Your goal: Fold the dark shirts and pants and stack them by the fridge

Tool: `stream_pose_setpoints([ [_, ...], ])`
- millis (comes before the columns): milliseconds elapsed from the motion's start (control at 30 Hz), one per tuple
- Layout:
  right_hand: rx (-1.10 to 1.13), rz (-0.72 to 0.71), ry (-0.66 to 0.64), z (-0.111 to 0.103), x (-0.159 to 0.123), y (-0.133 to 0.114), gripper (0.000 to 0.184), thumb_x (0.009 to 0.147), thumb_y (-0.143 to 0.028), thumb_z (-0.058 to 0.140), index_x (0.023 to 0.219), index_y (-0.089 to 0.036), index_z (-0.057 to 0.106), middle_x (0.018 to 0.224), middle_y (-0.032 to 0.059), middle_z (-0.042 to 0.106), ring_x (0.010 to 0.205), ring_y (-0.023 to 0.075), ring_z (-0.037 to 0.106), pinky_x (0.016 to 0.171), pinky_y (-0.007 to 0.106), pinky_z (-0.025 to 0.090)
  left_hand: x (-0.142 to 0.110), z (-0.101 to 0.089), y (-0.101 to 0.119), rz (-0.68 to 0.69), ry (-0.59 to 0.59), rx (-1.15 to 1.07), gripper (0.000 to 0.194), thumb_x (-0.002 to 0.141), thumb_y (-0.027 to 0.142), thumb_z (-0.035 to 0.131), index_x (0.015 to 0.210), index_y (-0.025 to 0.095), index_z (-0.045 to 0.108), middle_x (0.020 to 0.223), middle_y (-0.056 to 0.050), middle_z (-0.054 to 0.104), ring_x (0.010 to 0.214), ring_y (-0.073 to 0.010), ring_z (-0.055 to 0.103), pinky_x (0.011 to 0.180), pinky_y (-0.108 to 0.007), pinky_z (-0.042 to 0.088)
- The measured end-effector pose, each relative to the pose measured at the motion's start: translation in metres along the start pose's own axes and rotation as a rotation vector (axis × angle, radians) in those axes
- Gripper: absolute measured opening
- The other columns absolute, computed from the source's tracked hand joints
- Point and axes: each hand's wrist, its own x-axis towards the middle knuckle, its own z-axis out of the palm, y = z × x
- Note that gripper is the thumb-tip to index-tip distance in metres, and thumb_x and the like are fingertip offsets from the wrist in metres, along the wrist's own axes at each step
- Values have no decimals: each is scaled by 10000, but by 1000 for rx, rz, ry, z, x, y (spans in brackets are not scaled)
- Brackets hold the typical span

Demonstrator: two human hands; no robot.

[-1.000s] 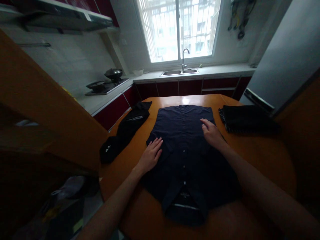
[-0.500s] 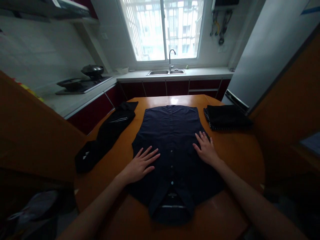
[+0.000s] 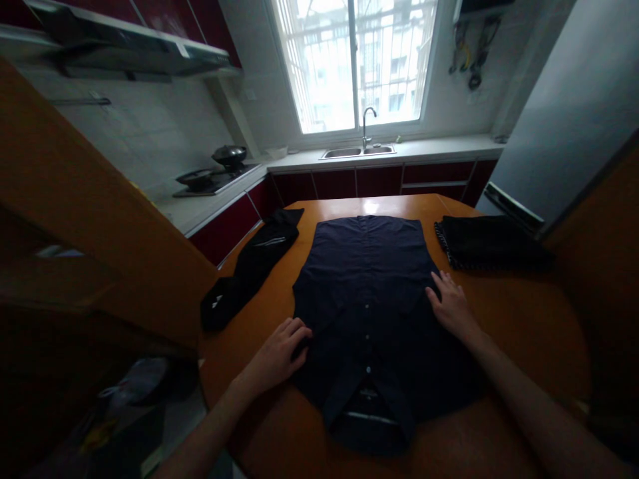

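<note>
A dark navy button-up shirt (image 3: 367, 279) lies spread flat, buttons up, its collar towards me and its hem at the far side. At the shirt's left edge is my left hand (image 3: 279, 352), fingers curved and thumb held apart, with a gap between them. My right hand (image 3: 452, 307) rests at the right edge, its fingers apart and the fingertips on or just over the cloth. Neither hand visibly grips the fabric. The sleeves are mostly out of sight.
The shirt is on an orange-brown wooden table (image 3: 524, 319). Black clothing (image 3: 262, 256) with a small white logo lies to the left, and a folded black cloth (image 3: 492, 243) to the right. Beyond stand a counter with a sink (image 3: 344, 153), a stove with pans (image 3: 229, 156) and a fridge (image 3: 564, 120).
Both hands have moved from on the shirt's front outward to its side edges. My left fingers have curled from spread. The shirt lies much as before; the camera view has swung and returned.
</note>
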Motion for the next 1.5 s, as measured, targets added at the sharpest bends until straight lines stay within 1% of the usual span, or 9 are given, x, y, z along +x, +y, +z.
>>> stream_pose_setpoints([
  [133, 37, 48, 10, 1, 3, 8, 587, 982, -465, 359, 1445, -130, 496, 1557, 206, 397, 1465, 351, 313, 1150, 660, 207, -25, -9, 2, -91, -22, -41, 159, 831, 76, 508, 900, 215, 544, 924, -35, 582, 880, -198, 569, 817, -325, 487],
  [233, 124, 78, 94, -7, 12, 19, 568, 955, -455, 404, 1397, -128, 549, 1524, 209, 444, 1444, 351, 351, 1152, 623, 244, -34, -10, 2, -159, -31, -98, 117, 879, 119, 497, 907, 219, 551, 923, -31, 588, 844, -180, 586, 769, -288, 479],
  [400, 482, 281, 400, -32, 31, 48, 464, 891, -343, 410, 1176, -96, 682, 1196, 195, 688, 1126, 296, 637, 1006, 477, 471, -40, -9, -9, -176, -35, -144, 130, 924, 188, 474, 855, 220, 580, 878, -29, 595, 770, -163, 605, 701, -254, 469],
  [467, 610, 367, 555, -41, 35, 59, 426, 853, -311, 407, 1077, -100, 702, 1086, 175, 718, 1010, 272, 673, 932, 447, 512, -41, -9, -15, -173, -48, -166, 143, 925, 208, 473, 833, 219, 581, 855, -26, 597, 741, -158, 608, 680, -245, 469],
  [533, 683, 414, 638, -46, 37, 66, 396, 808, -288, 416, 1016, -109, 701, 1035, 158, 725, 948, 249, 682, 877, 413, 530, -42, -10, -20, -170, -67, -188, 151, 922, 222, 475, 811, 218, 578, 832, -22, 599, 716, -155, 610, 664, -238, 472],
  [700, 618, 443, 451, -47, 35, 67, 402, 749, -265, 435, 997, -105, 707, 1002, 159, 735, 847, 233, 682, 733, 354, 543, -43, -14, -26, -156, -119, -235, 171, 917, 242, 480, 787, 221, 589, 802, -17, 615, 679, -145, 611, 645, -220, 482],
  [867, 550, 378, 329, -48, 32, 58, 313, 716, -265, 507, 871, -120, 737, 866, 125, 744, 745, 226, 664, 712, 352, 537, -41, -21, -29, -137, -164, -208, 199, 926, 258, 481, 780, 223, 612, 792, -16, 626, 659, -139, 608, 624, -205, 475],
  [1267, 489, 385, 286, -58, 30, 47, 288, 761, -233, 497, 855, -126, 747, 891, 124, 751, 764, 220, 673, 717, 337, 538, -39, -38, -43, -105, -321, -164, 247, 953, 324, 527, 815, 236, 713, 845, -35, 666, 784, -171, 643, 728, -236, 481],
  [1500, 502, 353, 272, -57, 28, 47, 298, 768, -249, 515, 892, -119, 753, 902, 123, 755, 777, 217, 682, 696, 314, 533, -43, -42, -46, -186, -222, -168, 332, 986, 400, 472, 779, 211, 650, 788, -16, 652, 719, -165, 616, 676, -229, 472],
])
